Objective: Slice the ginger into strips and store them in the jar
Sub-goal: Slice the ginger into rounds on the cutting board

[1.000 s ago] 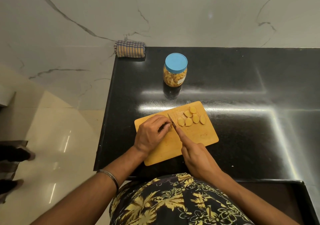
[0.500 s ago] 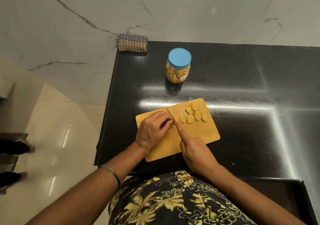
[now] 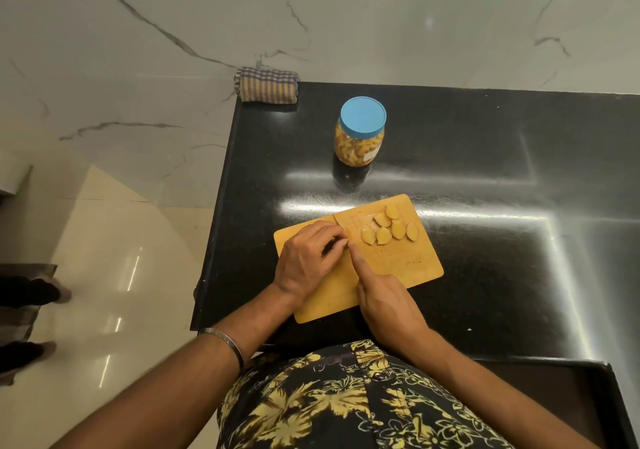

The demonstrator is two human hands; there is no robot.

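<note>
- The right hand (image 3: 388, 305) is wrapped round the handle of a thin-bladed kitchen knife (image 3: 341, 228), forefinger stretched along its spine; the blade runs away from the body, its tip near the far edge of the board.
- The left hand (image 3: 308, 261) sits just beside the blade with fingers curled down over a piece of ginger; the piece itself is hidden beneath them, so its size cannot be told.
- Both hands work on a rectangular light wooden cutting board (image 3: 408, 265); six or so flat yellow ginger slices (image 3: 389, 228) lie clustered to the right of the blade, not yet cut into strips.
- Beyond the board, well apart, stands the clear plastic jar with a blue screw lid (image 3: 360, 133), lid on and already part-filled with yellow pieces; the glossy black stone surface (image 3: 502, 178) carries it all.
- A folded checked cloth (image 3: 266, 85) lies at the far left corner.
- Risks, as I judge them: the curled fingertips are touching or nearly touching the blade, so a slip on a small hidden piece could nick them; the board may skate on the polished stone under pressure.
</note>
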